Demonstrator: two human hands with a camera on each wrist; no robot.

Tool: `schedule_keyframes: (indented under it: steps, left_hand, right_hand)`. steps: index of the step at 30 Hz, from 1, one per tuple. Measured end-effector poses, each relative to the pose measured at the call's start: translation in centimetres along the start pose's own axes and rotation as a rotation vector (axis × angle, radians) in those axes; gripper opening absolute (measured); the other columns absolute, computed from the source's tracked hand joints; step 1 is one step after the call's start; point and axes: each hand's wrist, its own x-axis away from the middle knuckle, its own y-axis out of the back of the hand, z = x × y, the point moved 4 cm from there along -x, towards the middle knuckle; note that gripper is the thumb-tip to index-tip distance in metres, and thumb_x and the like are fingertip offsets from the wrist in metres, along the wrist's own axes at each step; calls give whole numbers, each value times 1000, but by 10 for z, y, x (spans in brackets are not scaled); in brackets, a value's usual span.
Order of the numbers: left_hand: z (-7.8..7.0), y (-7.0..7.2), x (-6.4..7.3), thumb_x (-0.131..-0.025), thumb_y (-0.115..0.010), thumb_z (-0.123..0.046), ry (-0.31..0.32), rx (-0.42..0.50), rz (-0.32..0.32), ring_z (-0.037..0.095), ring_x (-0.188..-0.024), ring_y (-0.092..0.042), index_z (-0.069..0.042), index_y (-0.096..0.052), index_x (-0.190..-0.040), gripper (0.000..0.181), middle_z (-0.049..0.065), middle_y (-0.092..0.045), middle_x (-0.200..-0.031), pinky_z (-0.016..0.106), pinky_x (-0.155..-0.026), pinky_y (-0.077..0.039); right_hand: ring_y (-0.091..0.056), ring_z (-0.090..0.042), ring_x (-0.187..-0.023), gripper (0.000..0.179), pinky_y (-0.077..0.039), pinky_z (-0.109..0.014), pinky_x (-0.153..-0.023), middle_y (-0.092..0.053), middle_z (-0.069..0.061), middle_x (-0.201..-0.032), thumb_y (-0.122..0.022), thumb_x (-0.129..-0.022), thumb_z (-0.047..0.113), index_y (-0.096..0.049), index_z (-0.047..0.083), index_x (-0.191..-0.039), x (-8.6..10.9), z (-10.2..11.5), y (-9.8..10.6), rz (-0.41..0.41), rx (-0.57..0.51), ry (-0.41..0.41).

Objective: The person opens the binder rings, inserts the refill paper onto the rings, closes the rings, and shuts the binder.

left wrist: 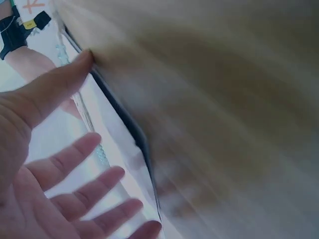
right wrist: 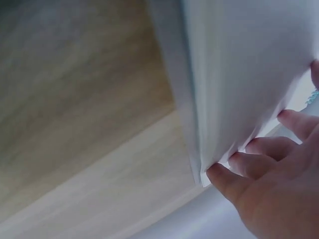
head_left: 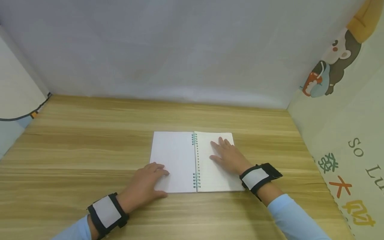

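An open spiral notebook [head_left: 175,150] lies flat on the table, a blank white left side and a faintly lined right page [head_left: 214,176] joined by pale green coils [head_left: 196,180]. My left hand [head_left: 142,186] is at its lower left corner, fingers over the left edge and thumb by the bottom edge. In the left wrist view, the fingers [left wrist: 82,194] of that hand are spread apart. On the right page rests my right hand [head_left: 229,158], its fingers extended. The right wrist view shows those fingertips [right wrist: 219,174] touching the page surface.
The wood-grain table [head_left: 90,143] extends around the notebook. Behind it hangs a pale grey backdrop [head_left: 168,50]. A printed panel [head_left: 345,133] with a cartoon animal and lettering borders the right side, and another printed panel [head_left: 18,83] stands on the left.
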Motion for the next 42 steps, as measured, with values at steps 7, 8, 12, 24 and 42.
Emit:
schedule_keyframes:
  steps: [7,8,12,24,42]
  left_hand:
    - [-2,2,2,-85,-86,-24,-172,-126,-18,40,-136,-57,-9,-73,-121,41,15,-68,-137,62,-110,-45]
    - [-3,2,2,-86,-85,-24,-212,-158,-29,39,-135,-58,-9,-73,-120,38,14,-69,-136,62,-109,-46]
    - [-7,1,2,-89,-82,-24,-306,-225,-33,36,-134,-60,-12,-74,-119,33,11,-70,-134,62,-109,-46]
    - [-56,-17,-29,-92,-77,-48,-308,-275,29,33,-131,-61,-7,-68,-130,57,12,-68,-135,53,-106,-50]
    - [-50,-18,-2,-97,-68,-13,-557,-615,-7,23,-120,-64,-15,-64,-132,35,3,-69,-130,48,-100,-56]
  right_hand:
    - [-23,-53,-156,59,-24,-69,-123,-25,-34,-166,-49,-110,32,-38,1,-159,0,-1,0,-13,12,4]
    - [-24,-53,-155,59,-24,-69,-123,-25,-34,-166,-49,-110,32,-38,1,-159,0,-1,0,-15,14,3]
    - [-24,-53,-156,59,-25,-68,-123,-26,-34,-166,-50,-110,32,-39,2,-159,0,-1,0,-18,17,1]
    - [-26,-52,-155,58,-26,-67,-123,-27,-33,-166,-51,-110,31,-40,1,-158,2,0,3,-33,23,2]
    - [-18,-51,-158,59,-19,-66,-126,-21,-32,-168,-50,-110,31,-38,1,-159,1,0,-2,-16,-55,-15]
